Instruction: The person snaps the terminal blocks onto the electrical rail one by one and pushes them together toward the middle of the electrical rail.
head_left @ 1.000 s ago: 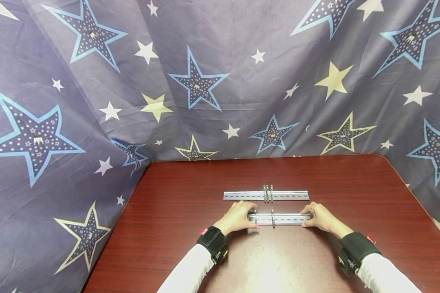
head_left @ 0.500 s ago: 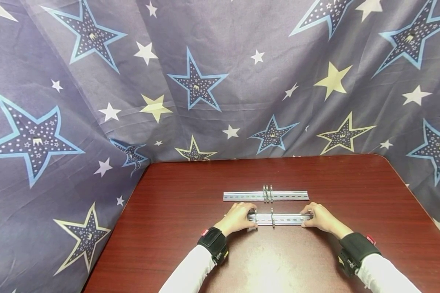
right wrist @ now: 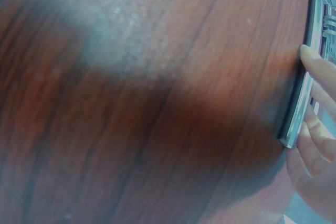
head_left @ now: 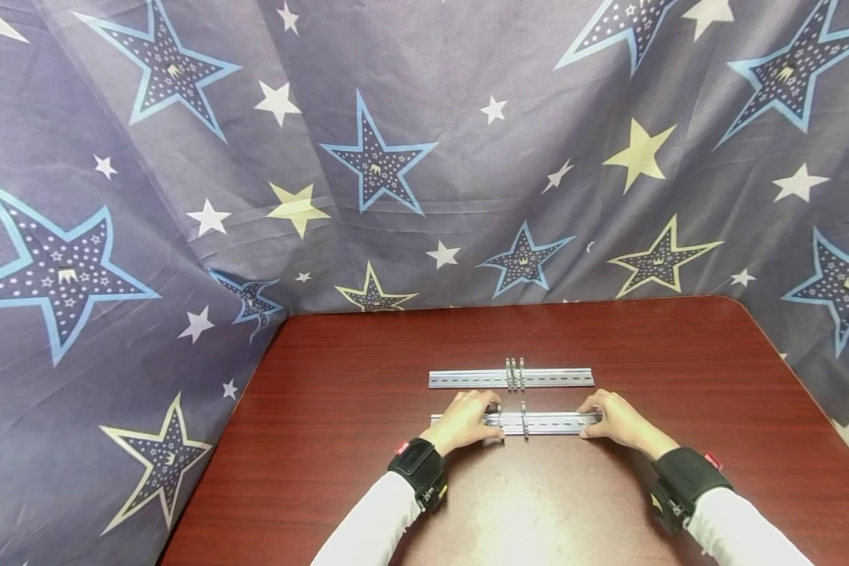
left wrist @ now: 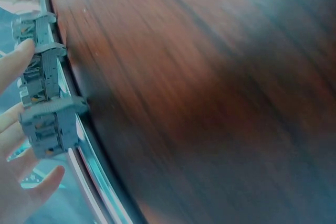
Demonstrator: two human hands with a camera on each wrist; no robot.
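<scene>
A slotted metal DIN rail (head_left: pixel 555 424) lies crosswise on the table between both hands. My left hand (head_left: pixel 463 422) grips a terminal block (left wrist: pixel 42 74) on that rail, with the thumb on its near side and fingers reaching behind. Another terminal block (head_left: pixel 525 422) sits on the rail just right of this hand. In the left wrist view a further terminal block (left wrist: pixel 50 127) is on the rail by the left fingers; the hand hides it in the head view. My right hand (head_left: pixel 614 418) holds the rail's right end between thumb and fingers.
Behind the near rail lies a second DIN rail (head_left: pixel 467 380), parallel to it, carrying several thin terminal blocks (head_left: pixel 516 374) grouped near its middle. The reddish wooden table (head_left: pixel 354 354) runs back to a grey star-patterned cloth (head_left: pixel 424 181).
My left hand has slid a little right along the near rail, bringing the gripped block closer to the block beside it. The rail's left end now shows. My right hand stays at the right end.
</scene>
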